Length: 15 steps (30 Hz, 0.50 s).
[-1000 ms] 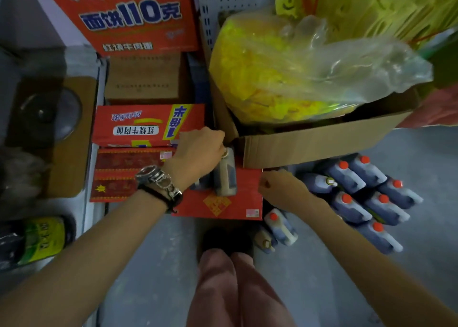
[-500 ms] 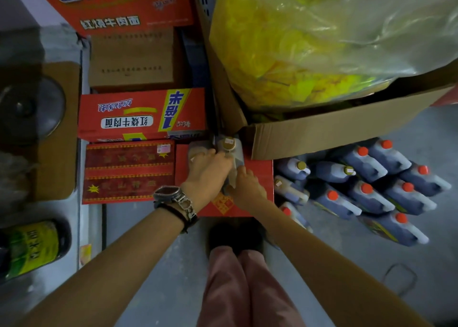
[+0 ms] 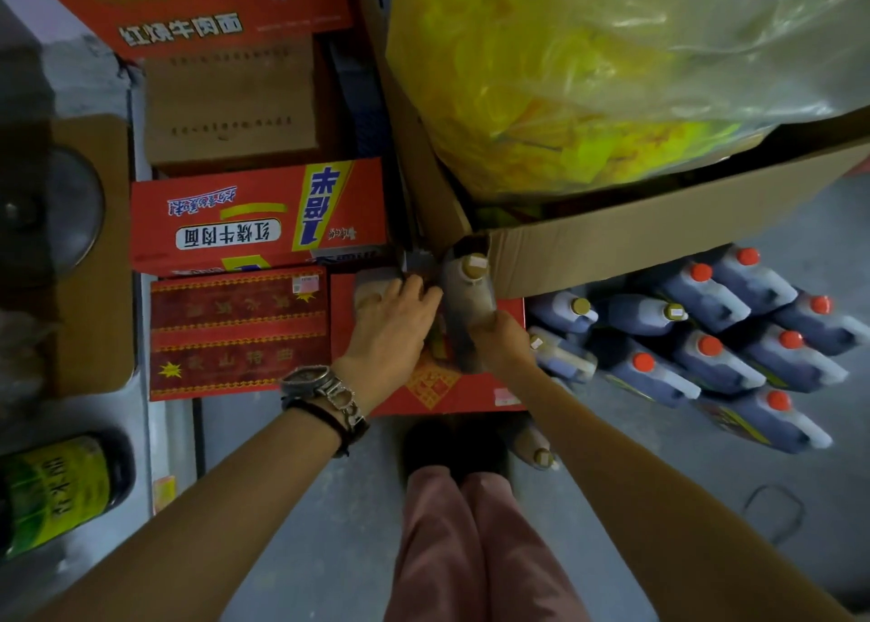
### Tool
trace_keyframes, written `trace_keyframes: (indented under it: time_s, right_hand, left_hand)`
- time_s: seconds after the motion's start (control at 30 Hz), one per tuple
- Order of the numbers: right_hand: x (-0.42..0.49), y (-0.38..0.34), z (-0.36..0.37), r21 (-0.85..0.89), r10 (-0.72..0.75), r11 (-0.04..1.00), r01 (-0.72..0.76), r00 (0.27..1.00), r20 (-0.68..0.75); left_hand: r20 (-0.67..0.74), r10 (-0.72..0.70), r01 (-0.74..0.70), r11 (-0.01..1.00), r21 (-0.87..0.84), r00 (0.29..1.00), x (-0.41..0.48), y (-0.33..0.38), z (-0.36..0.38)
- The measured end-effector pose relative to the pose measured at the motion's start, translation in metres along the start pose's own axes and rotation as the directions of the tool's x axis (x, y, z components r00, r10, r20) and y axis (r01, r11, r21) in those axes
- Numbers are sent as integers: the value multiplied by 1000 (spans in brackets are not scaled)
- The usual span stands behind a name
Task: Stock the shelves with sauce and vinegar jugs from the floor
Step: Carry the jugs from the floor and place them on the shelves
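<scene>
Right hand [image 3: 503,344] gripped pale jug [image 3: 468,308] low on its body, atop red box [image 3: 426,388]; left hand [image 3: 394,322] lay over second jug [image 3: 369,287], hold unclear. Probably heavy, slick plastic; handle safer.

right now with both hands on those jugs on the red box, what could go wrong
1. The right hand grips the gold-capped jug at the end away from its cap, and the cap sits tight against the cardboard box; lifting could snag it.
2. The other jug under the left hand sits on the red box and might tip.
3. The floor jugs crowd the feet, a likely trip hazard.
</scene>
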State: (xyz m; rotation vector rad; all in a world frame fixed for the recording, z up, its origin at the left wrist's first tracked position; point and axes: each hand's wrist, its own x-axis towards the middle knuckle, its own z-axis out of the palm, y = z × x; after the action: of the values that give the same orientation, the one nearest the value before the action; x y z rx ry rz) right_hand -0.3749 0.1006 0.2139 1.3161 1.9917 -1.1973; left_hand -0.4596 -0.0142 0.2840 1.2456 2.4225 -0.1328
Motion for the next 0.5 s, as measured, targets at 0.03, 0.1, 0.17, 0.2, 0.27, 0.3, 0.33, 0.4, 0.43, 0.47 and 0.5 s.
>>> trace_keyframes:
  time_s: [0.03,0.1,0.17,0.2,0.27,0.3,0.33,0.4,0.43,0.47,0.5]
  right_hand:
    - [3,6,-5,-58,-9,998,6,999,-36]
    - [5,19,-12,-172,-88,982,76,994,-67]
    - [2,31,-15,-212,-176,963,163,984,-41]
    - [0,37,-17,-229,-203,954,192,979,-28]
    - [-1,47,-23,-280,-228,935,216,974,-10]
    - [0,51,-26,-301,-240,926,228,971,-2]
    - [0,55,-28,-317,-254,917,242,967,3]
    - [0,61,-31,-314,-282,912,262,959,-20]
    - [-2,64,-31,-290,-304,917,275,951,-59]
    - [-3,65,-30,-266,-328,919,291,939,-105]
    - [-5,66,-30,-254,-351,917,309,925,-144]
  left_hand:
    - [-6,16,-16,1000,1,1000,2,2,3]
    - [-11,53,-53,999,2,999,5,10,11]
    - [-44,78,-79,996,-32,996,8,18,16]
    - [-32,92,-94,994,-55,995,9,21,19]
    - [32,123,-120,988,-100,992,10,27,27]
    - [84,132,-120,984,-134,988,10,29,31]
    - [133,131,-106,978,-182,982,10,31,34]
    - [186,121,-63,955,-291,975,12,35,43]
    - [181,114,-46,939,-342,977,13,38,47]
    - [159,106,-39,926,-376,982,14,40,51]
    - [130,100,-41,918,-395,986,16,41,53]
